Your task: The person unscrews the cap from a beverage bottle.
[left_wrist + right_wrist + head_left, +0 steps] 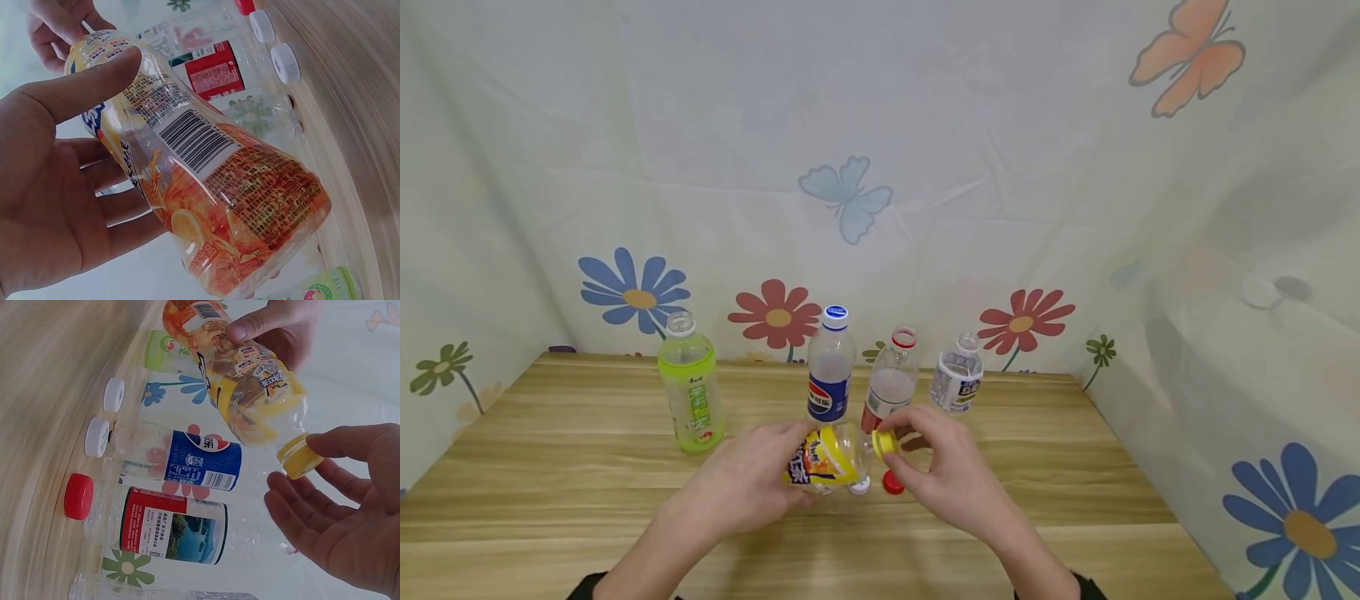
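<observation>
My left hand (pixel 752 475) grips a clear plastic drink bottle (pixel 206 169) round its yellow and orange label. The bottle lies tilted above the table, its neck pointing towards my right hand (pixel 943 467). On that neck sits a yellow cap (pixel 300 456), which my right thumb and forefinger pinch while the other fingers are spread beside it. Below the bottle, a red cap (pixel 893 482) and a white cap (pixel 860 485) lie on the table; the right wrist view has a second white cap (pixel 114 394) near them.
Behind my hands stand a blue-capped cola bottle (pixel 830 393), an uncapped bottle with a red ring (pixel 892 379) and a small uncapped bottle (pixel 957 377). An uncapped green-labelled bottle (pixel 691 396) is further left. A flower-printed cloth (pixel 925 233) hangs behind the wooden table (pixel 587 467).
</observation>
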Available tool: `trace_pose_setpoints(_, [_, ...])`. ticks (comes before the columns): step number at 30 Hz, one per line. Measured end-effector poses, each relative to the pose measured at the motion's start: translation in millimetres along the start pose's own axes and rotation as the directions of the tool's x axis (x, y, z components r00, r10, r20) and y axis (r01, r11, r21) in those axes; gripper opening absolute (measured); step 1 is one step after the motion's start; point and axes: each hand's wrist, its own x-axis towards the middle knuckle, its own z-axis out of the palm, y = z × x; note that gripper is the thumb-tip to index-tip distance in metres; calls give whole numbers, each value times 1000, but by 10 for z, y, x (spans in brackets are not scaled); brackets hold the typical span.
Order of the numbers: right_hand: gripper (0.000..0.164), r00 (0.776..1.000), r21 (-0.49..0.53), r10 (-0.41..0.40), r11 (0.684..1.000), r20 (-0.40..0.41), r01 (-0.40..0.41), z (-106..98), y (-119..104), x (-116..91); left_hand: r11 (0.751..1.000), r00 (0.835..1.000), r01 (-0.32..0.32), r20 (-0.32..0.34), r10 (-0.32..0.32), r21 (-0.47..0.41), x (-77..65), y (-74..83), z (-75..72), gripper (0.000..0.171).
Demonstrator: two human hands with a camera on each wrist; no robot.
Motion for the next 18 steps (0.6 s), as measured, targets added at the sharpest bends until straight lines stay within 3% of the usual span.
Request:
trace_pose_setpoints(4, [33, 1000, -2, 5, 1000, 7, -5, -5, -3, 1, 1000, 1000, 4, 3, -4, -6, -1, 0, -1, 68])
trace_pose_setpoints(12, [24, 993, 36, 115, 993, 31, -116, -7, -6, 7, 1000, 1000, 0, 3, 0, -2, -6, 5, -12, 69])
trace_pose_setpoints(18, [20, 990, 31, 136, 990, 37, -138, -5, 2, 7, 1000, 1000, -4, 4, 4, 6, -6, 10, -22, 69])
